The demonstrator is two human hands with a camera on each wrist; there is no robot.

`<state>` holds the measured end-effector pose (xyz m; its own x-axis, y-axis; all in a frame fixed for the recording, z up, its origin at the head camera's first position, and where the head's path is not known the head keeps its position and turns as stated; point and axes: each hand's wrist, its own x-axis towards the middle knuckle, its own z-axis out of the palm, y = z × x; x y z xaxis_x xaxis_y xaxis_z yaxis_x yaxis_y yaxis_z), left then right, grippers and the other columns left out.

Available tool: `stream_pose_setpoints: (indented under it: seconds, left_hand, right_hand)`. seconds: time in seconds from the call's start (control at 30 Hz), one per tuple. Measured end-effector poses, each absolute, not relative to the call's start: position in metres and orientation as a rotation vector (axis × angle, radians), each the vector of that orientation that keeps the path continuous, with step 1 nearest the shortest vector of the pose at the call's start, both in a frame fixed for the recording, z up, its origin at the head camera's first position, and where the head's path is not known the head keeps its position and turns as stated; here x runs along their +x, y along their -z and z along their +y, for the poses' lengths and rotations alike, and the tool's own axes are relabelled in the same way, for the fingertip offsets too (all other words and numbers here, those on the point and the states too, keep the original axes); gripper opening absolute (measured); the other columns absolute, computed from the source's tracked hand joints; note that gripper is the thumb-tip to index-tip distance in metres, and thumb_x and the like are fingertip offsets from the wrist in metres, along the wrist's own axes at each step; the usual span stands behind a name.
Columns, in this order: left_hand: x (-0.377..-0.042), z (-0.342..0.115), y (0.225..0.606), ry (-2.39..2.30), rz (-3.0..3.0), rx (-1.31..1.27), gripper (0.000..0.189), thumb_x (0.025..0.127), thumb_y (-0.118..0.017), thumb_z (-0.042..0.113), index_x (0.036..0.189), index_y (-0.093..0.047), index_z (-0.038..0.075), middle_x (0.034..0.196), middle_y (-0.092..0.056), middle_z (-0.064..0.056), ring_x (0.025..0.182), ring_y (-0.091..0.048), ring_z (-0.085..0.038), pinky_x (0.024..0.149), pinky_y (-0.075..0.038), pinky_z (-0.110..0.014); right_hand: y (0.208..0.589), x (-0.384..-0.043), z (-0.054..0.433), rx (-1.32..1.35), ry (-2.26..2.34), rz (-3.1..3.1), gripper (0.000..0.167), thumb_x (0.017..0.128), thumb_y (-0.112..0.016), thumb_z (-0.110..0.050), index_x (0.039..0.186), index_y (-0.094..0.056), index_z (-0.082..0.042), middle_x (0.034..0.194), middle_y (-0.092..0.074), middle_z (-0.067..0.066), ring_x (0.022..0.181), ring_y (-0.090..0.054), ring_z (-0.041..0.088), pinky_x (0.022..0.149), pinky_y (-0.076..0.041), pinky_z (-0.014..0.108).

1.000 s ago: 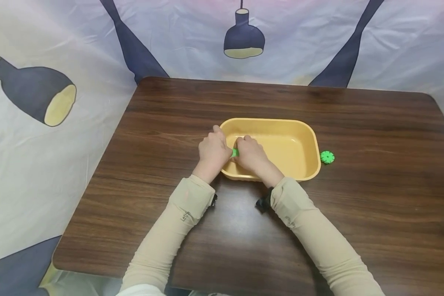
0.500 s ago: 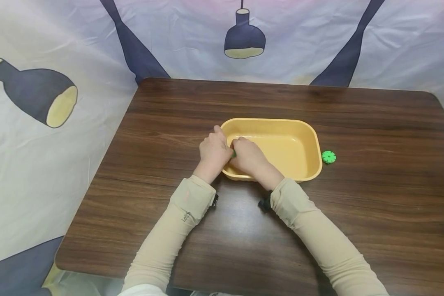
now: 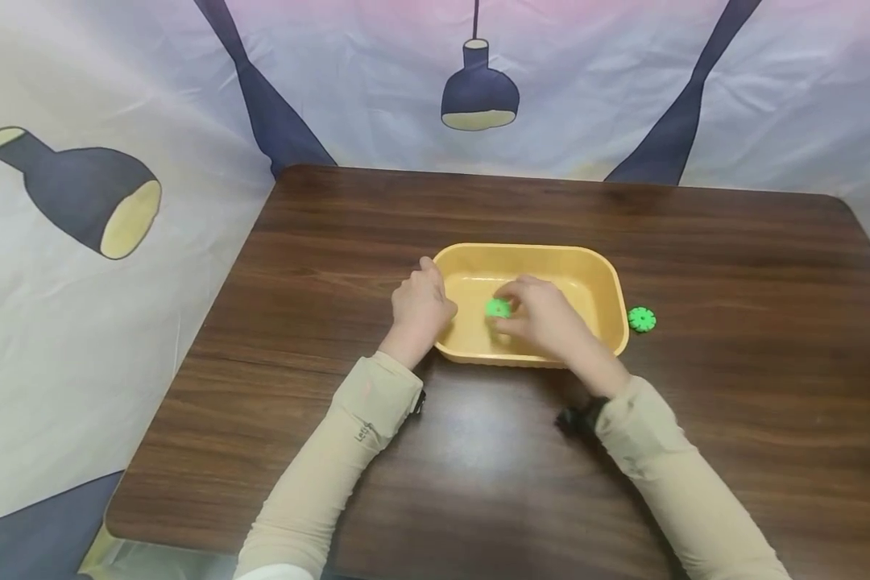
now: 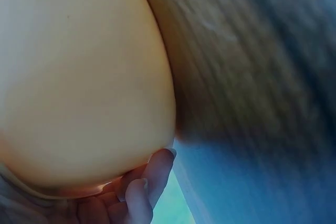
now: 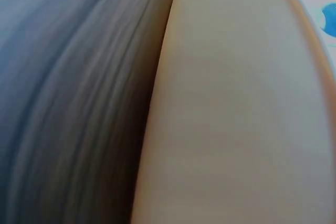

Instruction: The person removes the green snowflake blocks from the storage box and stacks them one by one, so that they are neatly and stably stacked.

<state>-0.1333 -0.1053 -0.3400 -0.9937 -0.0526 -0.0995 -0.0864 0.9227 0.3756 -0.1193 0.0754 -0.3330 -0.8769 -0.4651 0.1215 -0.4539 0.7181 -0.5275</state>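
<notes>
At its left end, the yellow plastic basin (image 3: 529,354) is gripped by my left hand (image 3: 419,308). In the left wrist view the fingers (image 4: 155,177) curl against the outside of the basin wall (image 4: 94,93). My right hand (image 3: 544,318) is over the inside of the basin, thumb and forefinger pinching a small green notched disc (image 3: 498,308), its flat face up. Outside the basin's right end a second green notched disc (image 3: 641,319) lies on the table. The right wrist view shows the basin's outer wall (image 5: 236,103) but no fingers.
The dark wood table (image 3: 732,338) extends around the basin on all sides. Behind it hangs a pale cloth (image 3: 551,97) printed with dark lamps.
My right hand has moved right, away from the left hand, carrying the green disc, now plainly visible. The left hand has stayed at the basin's left end. The head view has tilted slightly up.
</notes>
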Motion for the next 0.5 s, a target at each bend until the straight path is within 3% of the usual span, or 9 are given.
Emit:
stream_pose_setpoints:
  seconds: [0.2,0.43,0.5]
  left_hand:
    - [-0.134,-0.103,0.341,-0.552,3.004,-0.107,0.034,0.072,-0.062,0.011,0.098,-0.040,0.004,0.077,-0.060,-0.013,0.071,-0.064,-0.031,0.058,-0.050,-0.042]
    - [-0.135,-0.104,0.340,-0.531,3.000,-0.107,0.035,0.072,-0.061,0.011,0.099,-0.040,0.004,0.076,-0.060,-0.013,0.071,-0.064,-0.030,0.057,-0.050,-0.042]
    - [-0.135,-0.103,0.340,-0.538,3.001,-0.109,0.035,0.071,-0.061,0.011,0.099,-0.040,0.003,0.078,-0.061,-0.014,0.073,-0.065,-0.031,0.059,-0.051,-0.043]
  right_hand:
    - [0.328,-0.106,0.141,-0.871,0.951,3.022,0.032,0.071,-0.076,-0.007,0.100,-0.066,0.000,0.091,-0.064,0.010,0.079,-0.061,0.023,0.070,-0.048,0.039]
    - [0.314,-0.094,0.197,-0.810,0.985,3.180,0.029,0.071,-0.077,-0.006,0.099,-0.069,-0.009,0.088,-0.064,-0.003,0.071,-0.058,0.004,0.062,-0.042,0.011]
    - [0.313,-0.093,0.210,-0.767,0.992,3.184,0.029,0.072,-0.077,-0.006,0.099,-0.069,-0.010,0.090,-0.064,-0.004,0.074,-0.058,0.000,0.064,-0.042,0.007]
